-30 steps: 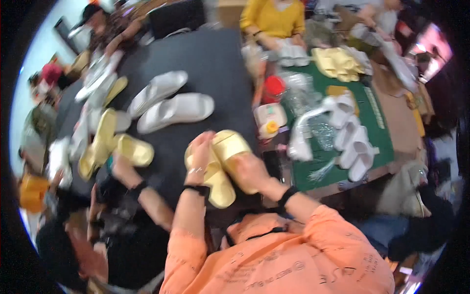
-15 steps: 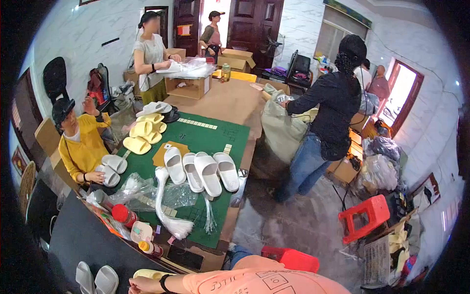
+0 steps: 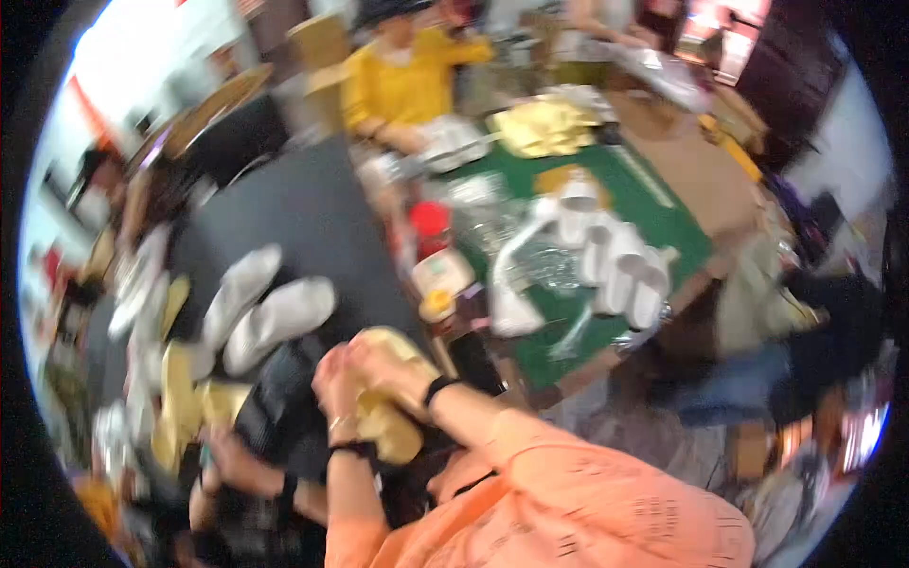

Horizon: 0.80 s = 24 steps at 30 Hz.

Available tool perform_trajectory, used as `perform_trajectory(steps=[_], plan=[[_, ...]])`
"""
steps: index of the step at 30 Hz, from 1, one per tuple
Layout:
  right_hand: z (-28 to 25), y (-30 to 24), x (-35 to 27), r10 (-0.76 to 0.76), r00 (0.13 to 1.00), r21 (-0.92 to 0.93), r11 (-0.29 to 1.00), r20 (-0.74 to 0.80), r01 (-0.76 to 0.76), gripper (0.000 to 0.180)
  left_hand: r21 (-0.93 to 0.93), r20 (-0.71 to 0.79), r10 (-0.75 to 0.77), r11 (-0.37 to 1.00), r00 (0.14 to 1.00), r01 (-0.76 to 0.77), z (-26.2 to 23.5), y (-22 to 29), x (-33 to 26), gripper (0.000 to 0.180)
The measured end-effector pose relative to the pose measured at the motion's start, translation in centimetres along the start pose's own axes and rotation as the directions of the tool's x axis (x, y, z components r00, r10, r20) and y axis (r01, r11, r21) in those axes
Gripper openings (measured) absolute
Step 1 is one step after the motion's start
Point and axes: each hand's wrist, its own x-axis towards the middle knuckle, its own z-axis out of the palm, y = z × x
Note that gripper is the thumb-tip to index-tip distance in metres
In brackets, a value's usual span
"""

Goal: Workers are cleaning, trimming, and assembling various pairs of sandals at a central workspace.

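Note:
At the bottom middle, my left hand (image 3: 335, 383) and my right hand (image 3: 383, 365) meet with curled fingers over a pale yellow slipper (image 3: 398, 343). Blur hides what is pinched between them. Below the right hand lies another yellow slipper (image 3: 390, 431), close to my forearms. A dark bundle (image 3: 284, 402) sits left of my left hand, its kind unclear. Beyond it on the dark table (image 3: 312, 204) rest two whitish slippers (image 3: 282, 324).
A neighbour's hand (image 3: 227, 454) works left beside yellow slippers (image 3: 175, 398). A red-lidded jar (image 3: 429, 220) and a yellow-capped bottle (image 3: 437, 308) stand along the table join. The green mat (image 3: 677, 227) bears white slippers (image 3: 625, 275) and a white strand bundle (image 3: 514, 308). Someone in yellow (image 3: 402, 80) sits opposite.
My view has swung left and blurred. My left hand has come into view beside the right one, and the neighbour's hand now shows at the left.

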Motion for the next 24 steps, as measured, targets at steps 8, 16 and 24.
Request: perform_trajectory(steps=[8, 16, 24], plan=[[-0.5, 0.1, 0.4, 0.404, 0.909, 0.127, 0.901, 0.105, -0.416, 0.012, -0.087, 0.011, 0.056, 0.995, 0.998, -0.055, -1.0, -2.1, 0.6, 0.015], [-0.7, -0.5, 0.6, 0.406, 0.907, 0.167, 0.892, 0.109, -0.42, 0.01, -0.217, 0.055, -0.048, 0.974, 0.997, 0.059, -1.2, -2.9, 1.0, 0.013], [-1.4, -0.8, 0.7, 0.46, 0.869, 0.202, 0.847, 0.182, -0.491, 0.004, -0.261, 0.06, -0.034, 0.964, 0.998, 0.049, -0.8, -3.0, 1.1, 0.015]])
